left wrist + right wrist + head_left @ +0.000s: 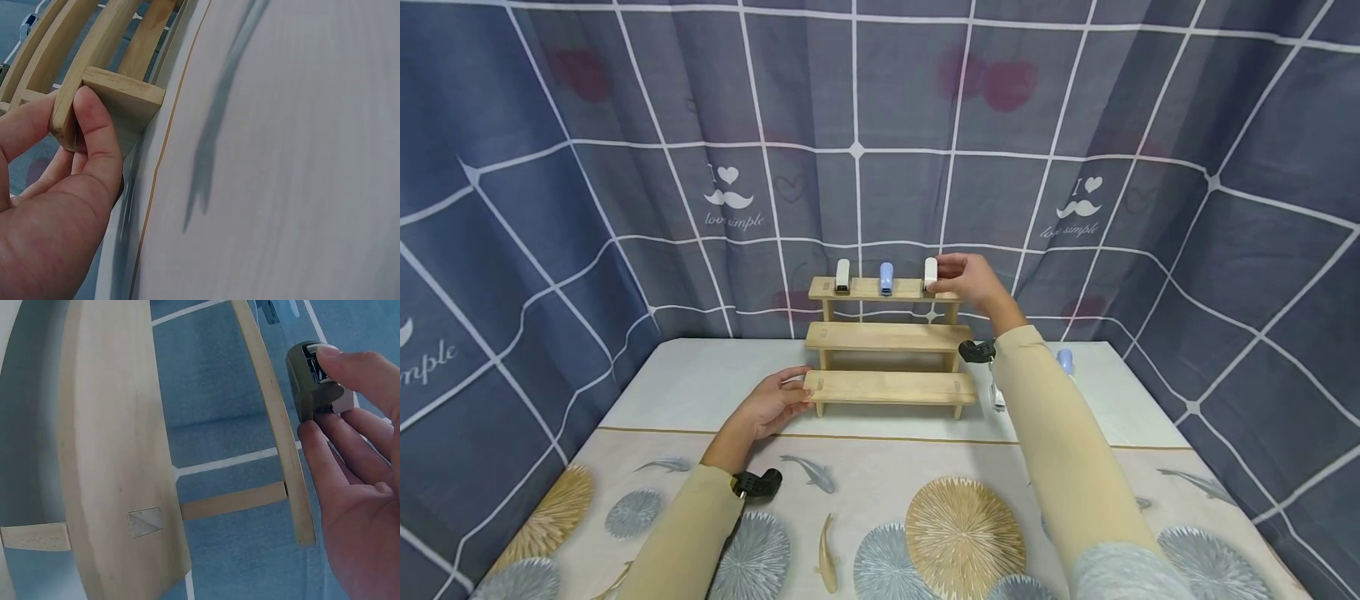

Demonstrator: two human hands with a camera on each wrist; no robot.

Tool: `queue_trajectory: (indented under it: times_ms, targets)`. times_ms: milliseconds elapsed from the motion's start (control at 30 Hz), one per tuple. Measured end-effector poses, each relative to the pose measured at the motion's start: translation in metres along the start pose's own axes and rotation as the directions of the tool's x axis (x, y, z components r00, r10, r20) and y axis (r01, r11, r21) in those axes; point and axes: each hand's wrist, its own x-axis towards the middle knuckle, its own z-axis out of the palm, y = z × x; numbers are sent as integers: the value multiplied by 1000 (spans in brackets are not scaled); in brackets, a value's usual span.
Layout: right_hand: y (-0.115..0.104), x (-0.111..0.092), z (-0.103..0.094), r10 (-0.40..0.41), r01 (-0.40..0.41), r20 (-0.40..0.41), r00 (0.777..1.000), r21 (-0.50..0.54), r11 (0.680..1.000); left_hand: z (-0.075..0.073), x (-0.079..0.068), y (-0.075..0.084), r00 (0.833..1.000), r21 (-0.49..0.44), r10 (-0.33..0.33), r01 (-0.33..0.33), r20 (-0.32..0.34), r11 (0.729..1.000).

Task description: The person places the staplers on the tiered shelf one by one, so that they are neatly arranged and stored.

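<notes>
A three-tier wooden display rack [891,337] stands on the table. My left hand [777,404] pinches the left end of its lowest shelf, thumb and fingers around the board [65,119] in the left wrist view. At the right end of the top shelf, my right hand [972,282] grips a small white stapler [930,273] by its sides. The right wrist view shows the stapler's dark front end [312,384] between thumb and fingers. Left of it on the same shelf stand a blue stapler [886,277] and another white stapler [842,275].
Beside the rack on the right, a white stapler [997,398] and a blue stapler [1065,360] are partly hidden by my right sleeve. A patterned cloth [865,492] covers the table's near part. Blue checked curtains [805,192] hang close behind and at both sides.
</notes>
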Motion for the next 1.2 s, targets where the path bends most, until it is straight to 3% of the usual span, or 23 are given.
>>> queue_trajectory:
  times_ms: [200,700,1200]
  targets:
    - [3,5,0,2,-2,13,1000,-39,999,0,1,0,1000,3,-7,7,-1,1000]
    - [0,2,2,27,-26,39,999,-19,999,-1,1,0,1000,-7,-1,1,6,1000]
    - [2,-4,3,-11,13,29,1000,-51,999,-2,0,-1,1000,-19,12,-12,12,1000]
